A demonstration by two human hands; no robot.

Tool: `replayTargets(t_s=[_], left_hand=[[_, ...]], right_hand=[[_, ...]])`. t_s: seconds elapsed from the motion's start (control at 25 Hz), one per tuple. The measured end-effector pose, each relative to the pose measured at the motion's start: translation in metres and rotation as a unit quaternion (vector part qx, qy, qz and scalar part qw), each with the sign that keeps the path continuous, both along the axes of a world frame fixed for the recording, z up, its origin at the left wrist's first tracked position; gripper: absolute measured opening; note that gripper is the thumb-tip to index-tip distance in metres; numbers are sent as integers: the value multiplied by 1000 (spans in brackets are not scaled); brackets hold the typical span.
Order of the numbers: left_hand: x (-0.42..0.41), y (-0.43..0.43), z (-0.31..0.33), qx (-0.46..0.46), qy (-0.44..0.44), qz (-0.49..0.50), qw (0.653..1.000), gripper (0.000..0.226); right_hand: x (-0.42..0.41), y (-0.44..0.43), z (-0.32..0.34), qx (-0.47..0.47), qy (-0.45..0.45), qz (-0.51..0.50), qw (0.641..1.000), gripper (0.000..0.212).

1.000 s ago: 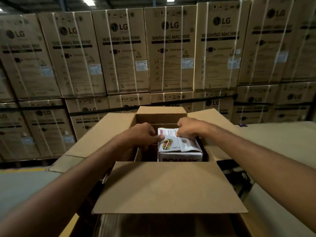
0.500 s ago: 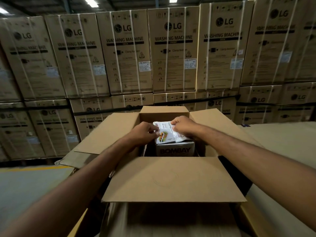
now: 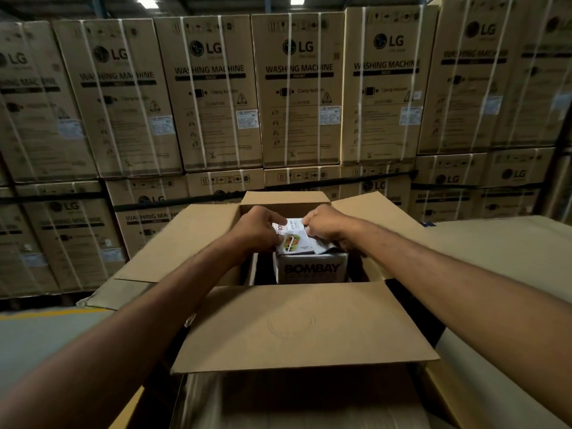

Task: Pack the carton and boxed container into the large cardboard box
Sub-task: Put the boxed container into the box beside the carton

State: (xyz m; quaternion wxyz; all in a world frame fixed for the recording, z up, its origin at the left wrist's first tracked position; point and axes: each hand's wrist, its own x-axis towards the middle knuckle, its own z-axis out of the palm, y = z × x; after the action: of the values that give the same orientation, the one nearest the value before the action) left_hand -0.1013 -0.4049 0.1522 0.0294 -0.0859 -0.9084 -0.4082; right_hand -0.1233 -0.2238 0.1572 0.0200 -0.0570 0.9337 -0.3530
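Together — left hand [image 3: 258, 232] and right hand [image 3: 325, 226], two pinching grips on one white carton [image 3: 311, 269] in one large cardboard box [image 3: 294, 323]

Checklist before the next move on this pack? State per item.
1. Flaps of the large cardboard box folded out, opening free: ok.
2. BOMBAY box inside the large box, upright, lettering readable: ok.
3. White carton on top of the BOMBAY box: ok; whether it lies flat: cannot tell.
4. Left grip holds the carton's left edge: ok.
5. Right grip holds the carton's right edge: ok.
6. Room in the dark gap left of the BOMBAY box: cannot tell.
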Motion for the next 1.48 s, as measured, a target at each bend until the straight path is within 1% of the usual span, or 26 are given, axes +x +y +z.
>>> replayTargets(t_s=[0.08, 0.24, 0.36, 0.48, 0.56, 0.64, 0.72, 0.76, 0.84, 0.88, 0.92, 0.96, 1.0, 1.04, 1.12, 1.16, 1.24, 1.32, 1.4, 1.48], left_hand=[[3, -5, 8, 7, 5, -7, 1000, 42], [7, -12, 14, -66, -2, -11, 998, 36], [8, -17, 10, -85, -1, -14, 996, 39], [13, -22, 8, -102, -10, -23, 995, 33], [22, -22, 10, -98, -22, -42, 994, 40], [34, -21, 17, -74, -36, -69, 994, 58], [48, -23, 27, -37, -40, -96, 994, 69], [53, -24, 33, -23, -38, -101, 994, 70], [54, -35, 40, -25, -19, -82, 996, 68], [53, -42, 41, -56, 0, -61, 997, 63], [54, -48, 41, -111, 27, -31, 993, 56], [53, -54, 39, -186, 62, 6, 981, 52], [52, -58, 35, -257, 93, 35, 961, 49], [51, -60, 30, -307, 115, 47, 944, 47], [50, -57, 24, -326, 145, 34, 933, 40], [50, -51, 23, -326, 157, 16, 932, 36], [48, -38, 24, -319, 152, -41, 935, 27], [46, -22, 25, -293, 104, -110, 944, 22], [46, -7, 26, -276, 58, -159, 946, 28], [47, 6, 29, -272, 30, -194, 942, 36]], right_hand=[[0, -4, 1, -23, -4, -3, 1000, 35], [7, -15, -4, -36, -6, -24, 999, 28], [8, -22, -4, -39, -11, -33, 999, 28], [9, -30, -3, -40, -27, -42, 998, 24], [18, -35, 1, -87, -41, -56, 994, 23], [28, -37, 10, -158, -31, -58, 985, 28], [37, -41, 21, -205, -12, -21, 979, 34], [43, -44, 27, -198, -4, 13, 980, 37], [49, -50, 30, -134, -3, 94, 986, 44], [50, -52, 29, -97, -12, 128, 987, 49], [51, -53, 27, -63, -21, 153, 986, 53], [52, -54, 23, -28, -29, 171, 984, 53], [52, -53, 18, 13, -22, 179, 984, 51], [50, -52, 12, 60, 0, 171, 983, 48], [45, -46, 5, 153, 49, 136, 978, 38], [44, -42, 4, 175, 60, 123, 975, 32], [42, -35, 6, 167, 63, 106, 978, 23], [45, -27, 13, 126, 69, 92, 985, 20], [51, -16, 23, 86, 99, 54, 990, 26], [50, 0, 33, 26, 120, 1, 992, 28]])
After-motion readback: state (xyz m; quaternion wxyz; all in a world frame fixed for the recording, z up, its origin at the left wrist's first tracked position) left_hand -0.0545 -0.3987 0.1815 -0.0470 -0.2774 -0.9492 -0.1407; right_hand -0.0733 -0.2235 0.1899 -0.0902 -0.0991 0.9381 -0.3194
